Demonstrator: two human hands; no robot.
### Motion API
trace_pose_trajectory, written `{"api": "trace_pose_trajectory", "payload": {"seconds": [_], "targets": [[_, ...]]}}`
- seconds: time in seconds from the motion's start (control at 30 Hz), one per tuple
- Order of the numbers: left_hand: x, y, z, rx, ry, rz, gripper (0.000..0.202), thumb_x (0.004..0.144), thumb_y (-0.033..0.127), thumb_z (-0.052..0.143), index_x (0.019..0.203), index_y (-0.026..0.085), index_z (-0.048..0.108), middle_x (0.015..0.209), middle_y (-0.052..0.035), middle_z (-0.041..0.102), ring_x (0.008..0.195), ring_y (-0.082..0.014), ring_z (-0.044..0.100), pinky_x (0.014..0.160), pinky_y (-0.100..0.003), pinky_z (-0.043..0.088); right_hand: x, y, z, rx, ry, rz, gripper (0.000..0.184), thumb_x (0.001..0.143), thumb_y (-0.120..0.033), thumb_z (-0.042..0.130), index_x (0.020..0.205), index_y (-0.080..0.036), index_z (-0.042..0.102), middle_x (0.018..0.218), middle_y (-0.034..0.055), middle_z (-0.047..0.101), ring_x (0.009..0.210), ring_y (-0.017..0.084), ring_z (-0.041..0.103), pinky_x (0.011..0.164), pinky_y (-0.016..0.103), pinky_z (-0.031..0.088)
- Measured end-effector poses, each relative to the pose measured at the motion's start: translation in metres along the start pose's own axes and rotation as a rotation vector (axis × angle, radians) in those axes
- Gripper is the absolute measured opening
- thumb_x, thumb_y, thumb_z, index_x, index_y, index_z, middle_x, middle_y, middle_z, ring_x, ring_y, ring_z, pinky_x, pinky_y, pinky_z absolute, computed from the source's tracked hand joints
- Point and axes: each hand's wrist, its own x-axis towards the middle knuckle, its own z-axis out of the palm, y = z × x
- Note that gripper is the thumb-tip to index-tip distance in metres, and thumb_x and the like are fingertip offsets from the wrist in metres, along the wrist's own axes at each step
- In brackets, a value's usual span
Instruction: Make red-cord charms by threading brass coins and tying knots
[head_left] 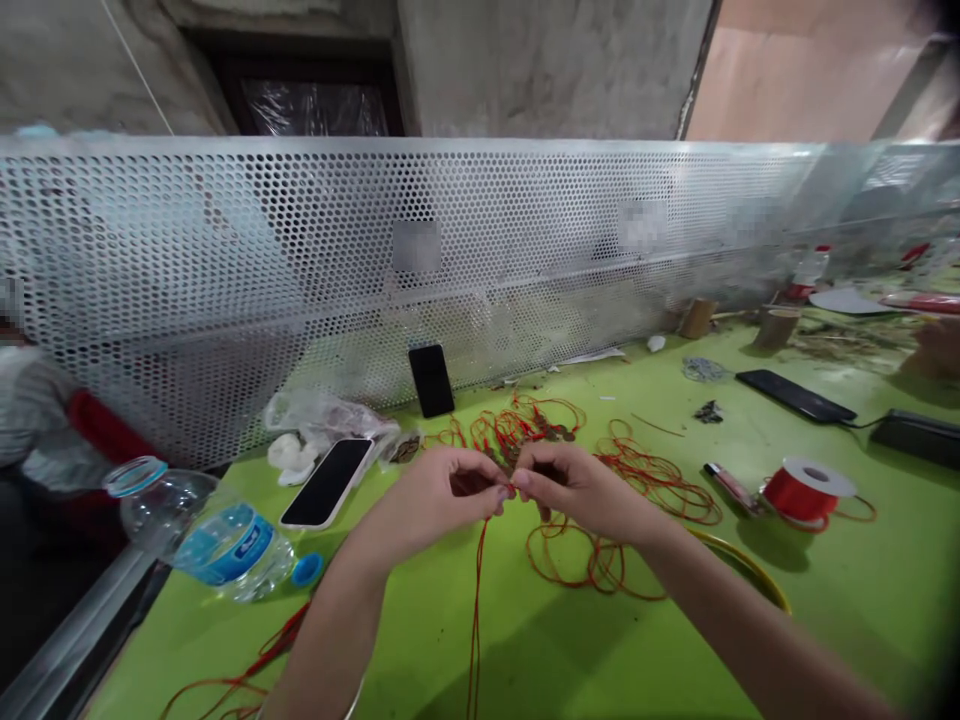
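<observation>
My left hand [457, 490] and my right hand [559, 485] meet above the middle of the green table. Each pinches a thin red cord [478, 600] between thumb and forefinger, the fingertips of both hands nearly touching. Two strands of it hang from my left fingers toward the table's front edge. Just behind my hands lies a tangle of red cords with coins [559, 433] among them. Loose loops of red cord [660, 480] spread to the right, and more loops lie under my right wrist.
On the left are an open water bottle [232, 545], its blue cap [307, 570], a white-edged phone [330, 483] and a plastic bag [322, 415]. Another phone [431, 380] leans on the perforated metal screen [337, 230]. To the right are a lighter [729, 488], a red cord spool [802, 490] and a black phone [795, 396].
</observation>
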Motion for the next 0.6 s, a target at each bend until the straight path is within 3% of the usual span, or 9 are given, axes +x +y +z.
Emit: {"api": "trace_pose_trajectory", "payload": {"seconds": [0.2,0.43,0.6], "targets": [[0.006,-0.006,0.003,-0.16,-0.127,0.008,0.016,0.074,0.03,0.063,0.074,0.013,0.065,0.062,-0.0002,0.063,0.057,-0.0081,0.054,0.053,-0.018,0.039,-0.002,0.003,-0.02,-0.089,0.075,-0.108,0.03,0.086,-0.04,0.052,0.069,-0.015,0.053,0.059,-0.0026,0.044,0.054,0.007,0.036,0.049,0.021,0.029],[0.01,-0.005,0.012,-0.345,-0.188,0.065,0.014,0.074,0.026,0.066,0.073,0.012,0.065,0.065,-0.0024,0.065,0.061,-0.0077,0.057,0.06,-0.018,0.044,-0.005,0.015,-0.061,-0.09,0.314,-0.192,0.032,0.088,-0.04,0.047,0.067,-0.018,0.045,0.056,-0.0043,0.036,0.049,0.007,0.029,0.046,0.022,0.025],[0.014,-0.001,0.027,-0.462,-0.13,0.049,0.022,0.075,0.032,0.064,0.07,0.011,0.059,0.06,-0.0022,0.062,0.057,-0.0093,0.058,0.059,-0.02,0.045,-0.009,0.013,-0.072,-0.15,0.257,-0.158,0.032,0.088,-0.042,0.047,0.067,-0.018,0.047,0.056,-0.0041,0.035,0.049,0.008,0.028,0.047,0.023,0.025]]}}
